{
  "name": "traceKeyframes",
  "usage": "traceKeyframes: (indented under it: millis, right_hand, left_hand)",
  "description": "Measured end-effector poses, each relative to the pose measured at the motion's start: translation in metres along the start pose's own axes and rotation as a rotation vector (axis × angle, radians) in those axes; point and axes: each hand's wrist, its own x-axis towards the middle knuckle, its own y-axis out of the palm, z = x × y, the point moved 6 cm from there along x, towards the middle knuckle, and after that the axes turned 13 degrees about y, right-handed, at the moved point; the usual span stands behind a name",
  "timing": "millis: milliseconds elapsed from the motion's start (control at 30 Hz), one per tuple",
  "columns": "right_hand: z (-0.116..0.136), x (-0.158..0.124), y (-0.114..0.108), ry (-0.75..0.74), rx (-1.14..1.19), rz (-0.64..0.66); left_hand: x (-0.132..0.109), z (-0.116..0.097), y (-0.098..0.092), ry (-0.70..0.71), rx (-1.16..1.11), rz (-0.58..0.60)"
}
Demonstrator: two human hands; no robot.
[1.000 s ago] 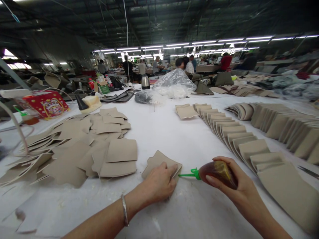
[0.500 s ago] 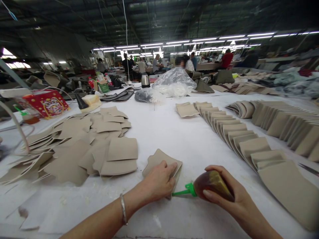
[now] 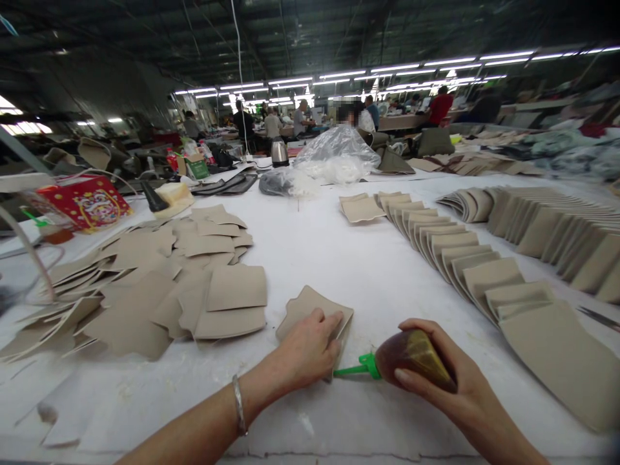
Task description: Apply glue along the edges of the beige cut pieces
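Note:
My right hand [image 3: 445,371] is wrapped around a squeeze bottle [image 3: 411,358] of dark amber liquid, tipped on its side. Its thin green nozzle [image 3: 352,369] points left and reaches the near edge of a beige, leather-like piece [image 3: 306,305]. Bent over that piece is my left hand [image 3: 312,345], its fingers curled and pressing the material near a folded right edge. Part of the piece is hidden beneath this hand, and whether liquid is coming out I cannot tell. A metal bangle [image 3: 239,405] circles the left wrist.
Loose beige pieces [image 3: 140,316] pile up at left; overlapping rows of them [image 3: 445,245] run along the right, beside dark scissors [image 3: 598,316]. Behind stand a red box [image 3: 90,203], a kettle [image 3: 279,153] and clear plastic sheeting [image 3: 334,155]. People work in the background.
The camera view has shifted slightly, moving the background up a little. Both hands, the bottle and the beige piece keep nearly the same positions.

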Motion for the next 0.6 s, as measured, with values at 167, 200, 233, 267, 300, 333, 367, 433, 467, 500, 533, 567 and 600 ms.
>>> traceKeyframes:
  millis: [167, 200, 233, 267, 300, 333, 367, 433, 467, 500, 533, 567, 600]
  right_hand:
    - [0.005, 0.001, -0.005, -0.017, 0.017, -0.005]
    - [0.004, 0.001, -0.007, -0.032, 0.003, -0.031]
    - [0.003, 0.002, -0.009, -0.045, -0.012, -0.057]
    - [0.001, 0.002, -0.010, -0.054, -0.023, -0.074]
    - [0.000, 0.001, -0.010, -0.068, -0.028, -0.071]
    - [-0.002, 0.001, -0.008, -0.079, -0.026, -0.054]
    - [-0.003, 0.000, -0.005, -0.085, -0.019, -0.029]
    - [-0.005, -0.001, -0.001, -0.078, 0.004, 0.020]
    - [-0.005, 0.000, 0.000, -0.070, 0.010, 0.027]
    - [-0.005, 0.001, -0.001, -0.060, 0.009, 0.016]
    - [-0.005, 0.003, -0.003, -0.055, -0.004, -0.005]
    - [-0.004, 0.004, -0.006, -0.064, -0.026, -0.028]
    - [-0.003, 0.006, -0.008, -0.075, -0.051, -0.055]
  left_hand:
    - [-0.001, 0.000, 0.003, -0.021, 0.010, 0.009]
    - [-0.001, 0.000, 0.003, -0.023, 0.010, 0.008]
    - [-0.001, -0.001, 0.003, -0.022, 0.007, 0.007]
    - [-0.001, -0.001, 0.003, -0.020, 0.004, 0.007]
    - [-0.001, -0.001, 0.003, -0.020, 0.001, 0.007]
    - [-0.001, -0.001, 0.003, -0.021, 0.000, 0.007]
    - [0.000, -0.001, 0.002, -0.023, 0.001, 0.008]
    - [0.000, 0.000, 0.002, -0.027, 0.002, 0.014]
    - [0.000, 0.000, 0.002, -0.028, 0.000, 0.017]
    - [0.000, 0.000, 0.002, -0.029, -0.004, 0.019]
    - [0.001, 0.000, 0.002, -0.030, -0.009, 0.020]
    - [0.001, 0.000, 0.002, -0.031, -0.012, 0.019]
    - [0.001, 0.000, 0.002, -0.033, -0.012, 0.017]
